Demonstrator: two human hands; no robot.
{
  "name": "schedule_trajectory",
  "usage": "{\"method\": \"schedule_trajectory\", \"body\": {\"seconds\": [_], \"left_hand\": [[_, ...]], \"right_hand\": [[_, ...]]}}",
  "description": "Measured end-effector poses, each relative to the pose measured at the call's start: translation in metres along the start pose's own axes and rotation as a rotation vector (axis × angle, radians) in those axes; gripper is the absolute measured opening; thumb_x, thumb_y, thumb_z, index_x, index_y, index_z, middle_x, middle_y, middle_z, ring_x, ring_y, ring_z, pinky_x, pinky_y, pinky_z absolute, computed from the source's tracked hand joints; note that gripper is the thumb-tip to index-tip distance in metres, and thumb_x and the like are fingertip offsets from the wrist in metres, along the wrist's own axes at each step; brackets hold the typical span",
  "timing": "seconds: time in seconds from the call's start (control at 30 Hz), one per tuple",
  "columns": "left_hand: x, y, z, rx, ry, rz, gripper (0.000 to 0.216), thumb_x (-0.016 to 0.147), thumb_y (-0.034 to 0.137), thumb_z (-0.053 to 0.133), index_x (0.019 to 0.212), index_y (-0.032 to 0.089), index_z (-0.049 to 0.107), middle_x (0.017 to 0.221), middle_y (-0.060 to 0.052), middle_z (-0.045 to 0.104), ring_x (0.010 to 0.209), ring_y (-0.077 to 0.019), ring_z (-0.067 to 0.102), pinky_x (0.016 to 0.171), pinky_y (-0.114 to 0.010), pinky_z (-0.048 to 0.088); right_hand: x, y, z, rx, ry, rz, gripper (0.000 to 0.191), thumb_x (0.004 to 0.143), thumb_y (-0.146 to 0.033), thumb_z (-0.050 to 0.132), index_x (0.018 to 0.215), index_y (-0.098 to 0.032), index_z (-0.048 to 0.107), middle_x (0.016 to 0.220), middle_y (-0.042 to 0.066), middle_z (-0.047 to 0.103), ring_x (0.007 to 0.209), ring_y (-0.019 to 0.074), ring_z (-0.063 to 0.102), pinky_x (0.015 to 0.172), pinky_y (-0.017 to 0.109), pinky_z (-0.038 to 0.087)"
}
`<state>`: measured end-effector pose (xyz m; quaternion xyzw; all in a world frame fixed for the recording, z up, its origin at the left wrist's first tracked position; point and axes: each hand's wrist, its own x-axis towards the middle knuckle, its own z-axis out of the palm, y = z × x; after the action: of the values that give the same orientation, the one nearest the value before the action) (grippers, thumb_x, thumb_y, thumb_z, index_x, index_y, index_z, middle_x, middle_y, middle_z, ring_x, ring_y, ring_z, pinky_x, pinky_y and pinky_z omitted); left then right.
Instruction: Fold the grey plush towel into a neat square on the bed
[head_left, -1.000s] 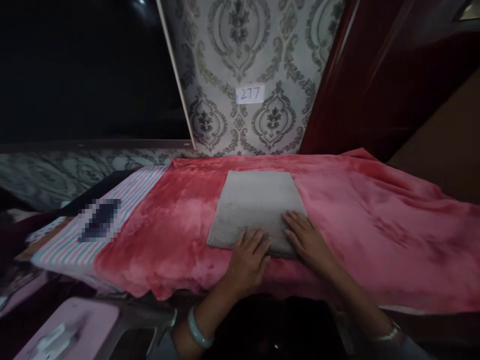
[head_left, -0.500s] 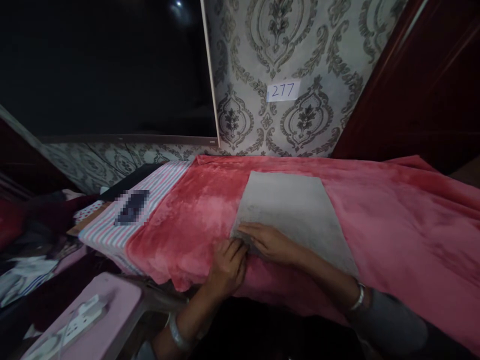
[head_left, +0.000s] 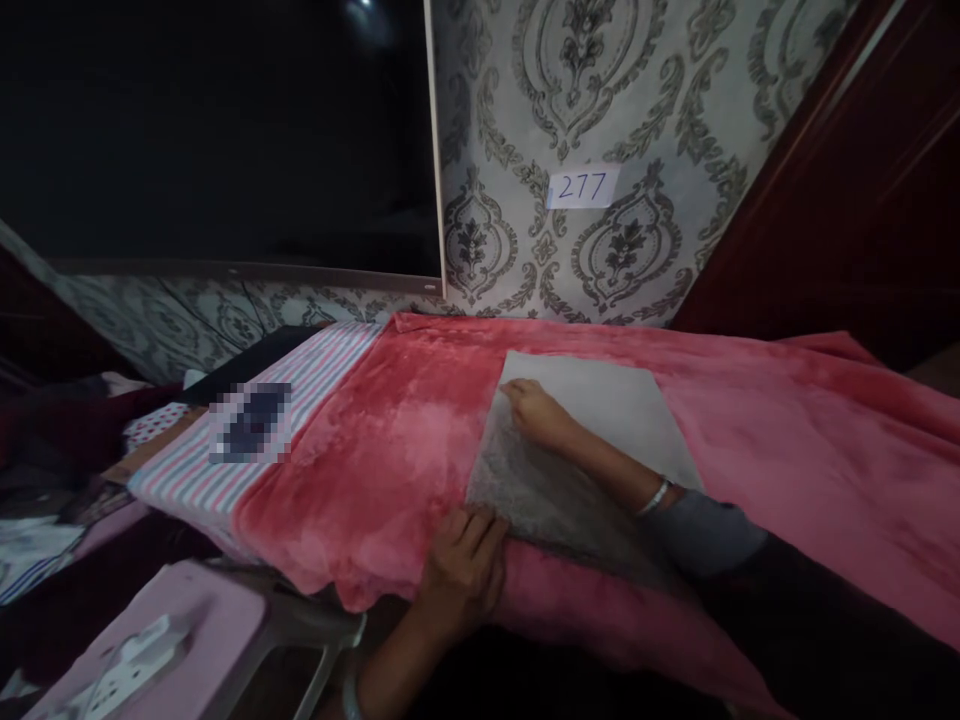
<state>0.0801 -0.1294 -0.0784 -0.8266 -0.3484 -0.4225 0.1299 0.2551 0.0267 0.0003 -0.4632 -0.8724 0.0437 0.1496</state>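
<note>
Your right hand [head_left: 534, 415] lies across a soft grey fuzzy fabric square [head_left: 559, 510], partly folded back on a pink-red fleece blanket [head_left: 787, 450]. Your left hand [head_left: 463, 572] sits at its near edge, closer to you. You cannot tell whether either grip is closed on it.

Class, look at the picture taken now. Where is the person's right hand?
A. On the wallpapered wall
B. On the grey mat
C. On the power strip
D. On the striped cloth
B. The right hand lies on the grey mat, with the fingers at the mat's far part and the braceleted wrist lying across it.
</note>
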Motion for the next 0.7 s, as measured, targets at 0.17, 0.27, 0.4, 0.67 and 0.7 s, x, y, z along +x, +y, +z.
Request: {"method": "schedule_trajectory", "body": {"seconds": [0.17, 0.27, 0.4, 0.67, 0.7], "left_hand": [[0.002, 0.002, -0.002, -0.008, -0.024, -0.017, 0.037, 0.083, 0.006, 0.052, 0.117, 0.013, 0.064, 0.103, -0.012, 0.071, 0.098, -0.0232, 0.063, 0.086, -0.04, 0.055], [0.003, 0.001, -0.001, 0.002, -0.022, -0.01, 0.035, 0.083, 0.006, 0.053, 0.115, 0.012, 0.064, 0.103, -0.012, 0.071, 0.097, -0.0233, 0.063, 0.086, -0.039, 0.055], [0.002, 0.0, -0.001, 0.007, -0.02, 0.003, 0.036, 0.082, 0.007, 0.053, 0.116, 0.011, 0.064, 0.104, -0.013, 0.07, 0.098, -0.0244, 0.062, 0.087, -0.04, 0.054], [0.006, 0.001, -0.005, 0.058, -0.109, 0.007, 0.038, 0.083, 0.009, 0.054, 0.119, 0.015, 0.065, 0.108, -0.013, 0.066, 0.097, -0.0249, 0.058, 0.085, -0.04, 0.051], [0.006, 0.0, -0.004, 0.052, -0.118, 0.006, 0.037, 0.083, 0.009, 0.054, 0.118, 0.015, 0.066, 0.108, -0.013, 0.066, 0.097, -0.0246, 0.058, 0.086, -0.04, 0.051]], "right_hand": [[-0.025, -0.014, 0.014, 0.09, -0.122, -0.309, 0.038, 0.086, -0.01, 0.052, 0.119, -0.019, 0.067, 0.116, 0.01, 0.065, 0.106, 0.0218, 0.057, 0.096, 0.037, 0.045], [-0.014, 0.006, 0.008, -0.046, -0.136, -0.11, 0.045, 0.088, -0.014, 0.055, 0.132, -0.021, 0.06, 0.139, 0.011, 0.055, 0.12, 0.0274, 0.053, 0.101, 0.046, 0.045], [-0.017, 0.022, -0.006, -0.111, 0.035, 0.168, 0.051, 0.091, -0.016, 0.053, 0.142, -0.016, 0.051, 0.149, 0.017, 0.045, 0.133, 0.0319, 0.044, 0.106, 0.051, 0.041], [-0.099, -0.027, 0.008, 0.023, -0.191, -0.301, 0.049, 0.102, -0.038, 0.043, 0.15, -0.029, 0.041, 0.157, 0.004, 0.036, 0.147, 0.0246, 0.023, 0.119, 0.052, 0.019], [-0.099, -0.023, 0.009, 0.012, -0.193, -0.283, 0.05, 0.102, -0.04, 0.043, 0.151, -0.029, 0.039, 0.158, 0.004, 0.034, 0.148, 0.0244, 0.021, 0.119, 0.052, 0.019]]}}
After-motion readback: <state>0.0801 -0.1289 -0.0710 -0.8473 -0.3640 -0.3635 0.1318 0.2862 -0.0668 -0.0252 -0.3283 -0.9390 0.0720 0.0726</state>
